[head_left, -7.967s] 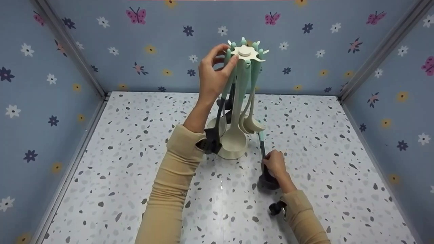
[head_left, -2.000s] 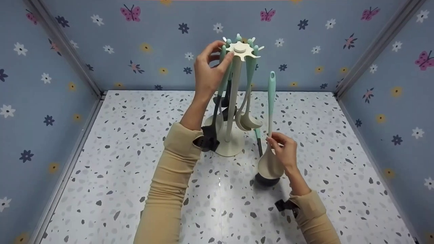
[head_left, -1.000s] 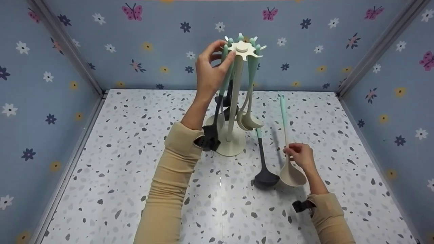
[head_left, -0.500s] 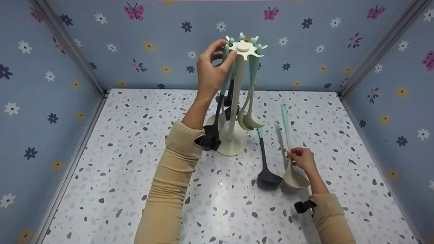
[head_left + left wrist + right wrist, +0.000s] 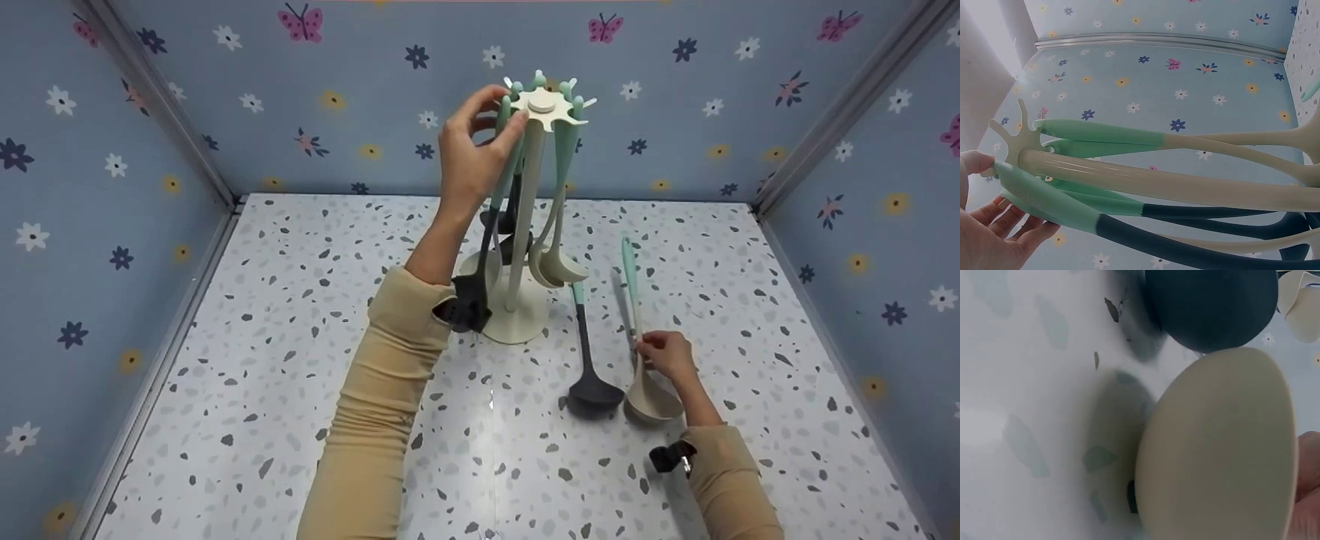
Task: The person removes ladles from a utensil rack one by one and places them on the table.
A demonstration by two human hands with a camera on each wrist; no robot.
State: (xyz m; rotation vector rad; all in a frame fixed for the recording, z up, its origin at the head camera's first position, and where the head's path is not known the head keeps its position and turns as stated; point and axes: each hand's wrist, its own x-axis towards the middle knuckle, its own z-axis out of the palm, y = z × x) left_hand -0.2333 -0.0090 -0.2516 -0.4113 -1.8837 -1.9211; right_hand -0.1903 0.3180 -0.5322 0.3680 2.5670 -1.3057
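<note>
At the back middle stands a cream utensil rack [image 5: 527, 214] with a round base. My left hand [image 5: 472, 161] steadies its top, thumb at the hooked rim. In the left wrist view the fingers lie round the green handle [image 5: 1044, 194] of a dark utensil hanging there. My right hand [image 5: 670, 354] pinches the neck of a beige ladle [image 5: 651, 397] with a green handle, low at the table. Directly left of it lies a dark grey ladle [image 5: 594, 391]. The two bowls sit side by side, the beige one [image 5: 1219, 450] filling much of the right wrist view.
Other beige ladles [image 5: 562, 268] and dark utensils [image 5: 506, 221] hang from the rack. The white speckled table [image 5: 300, 390] is bounded by a flowered blue back wall [image 5: 360, 120] and side walls. A black wrist camera [image 5: 465, 307] is strapped at the left sleeve.
Earlier my right hand held the dark ladle on the table. Since then the beige ladle has come off the rack, moved right past the dark one and tipped down. My left hand stays put.
</note>
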